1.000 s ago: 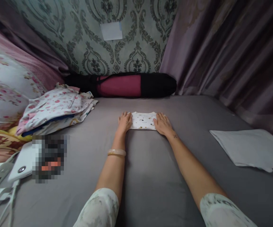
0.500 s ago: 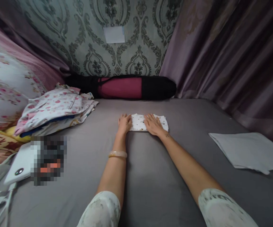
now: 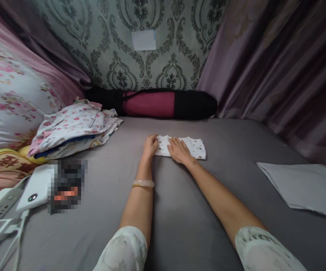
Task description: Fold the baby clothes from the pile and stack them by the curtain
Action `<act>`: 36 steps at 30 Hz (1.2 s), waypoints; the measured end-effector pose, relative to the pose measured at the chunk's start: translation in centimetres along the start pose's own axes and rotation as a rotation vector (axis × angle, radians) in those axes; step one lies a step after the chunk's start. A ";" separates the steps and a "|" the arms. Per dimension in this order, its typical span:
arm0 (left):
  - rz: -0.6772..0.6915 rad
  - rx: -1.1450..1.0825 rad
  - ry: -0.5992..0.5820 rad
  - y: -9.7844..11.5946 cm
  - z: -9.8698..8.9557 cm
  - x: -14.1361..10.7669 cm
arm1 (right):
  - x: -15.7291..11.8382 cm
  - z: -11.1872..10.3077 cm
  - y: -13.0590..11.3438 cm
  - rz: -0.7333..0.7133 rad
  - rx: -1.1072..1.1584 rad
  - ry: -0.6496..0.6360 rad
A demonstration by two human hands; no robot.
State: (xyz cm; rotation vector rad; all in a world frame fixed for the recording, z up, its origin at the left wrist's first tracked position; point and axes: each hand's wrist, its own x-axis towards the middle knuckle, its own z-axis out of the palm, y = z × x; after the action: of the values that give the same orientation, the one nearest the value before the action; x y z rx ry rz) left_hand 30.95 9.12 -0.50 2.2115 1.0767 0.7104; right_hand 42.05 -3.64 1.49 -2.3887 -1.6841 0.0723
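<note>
A small folded piece of white printed cloth (image 3: 198,148), apparently clothing, lies flat on the grey bedsheet in front of me. My right hand (image 3: 179,149) rests palm down on its middle, fingers stretched out. At the cloth's left end, my left hand (image 3: 150,146) has its fingers bent around the edge; the fingertips are partly hidden. A pale bangle (image 3: 143,183) circles my left forearm.
On the left are a pile of folded printed clothes (image 3: 69,122), a floral pillow (image 3: 13,90), a white power bank (image 3: 37,188) and a power strip (image 3: 4,205) with cables. A black and pink long bag (image 3: 148,104) lies along the wall. Folded grey-white fabric (image 3: 304,184) lies right.
My right hand has slid slightly left over the cloth, baring more of its right part. My left hand's fingers have curled in more at the left edge. The view has shifted a little.
</note>
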 end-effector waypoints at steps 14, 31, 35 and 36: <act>-0.243 -0.219 0.181 -0.4 -0.9 0.6 | 2.2 0.8 -3.1 -0.013 -0.036 0.031; -0.224 -0.226 0.204 0.7 -1.1 0.1 | 3.0 1.7 -6.8 -0.065 -0.020 -0.030; -0.164 -0.226 0.205 1.1 -0.5 0.0 | 2.9 1.8 -6.9 -0.070 0.022 -0.086; -0.145 -0.223 0.204 1.2 -0.4 0.0 | 2.9 1.6 -6.7 -0.075 0.039 -0.107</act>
State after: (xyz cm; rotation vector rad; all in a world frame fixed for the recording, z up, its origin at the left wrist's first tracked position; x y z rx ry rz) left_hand 31.32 8.63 0.56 1.8838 1.1807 0.9578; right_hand 36.59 1.46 1.53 -2.3294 -1.7997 0.2226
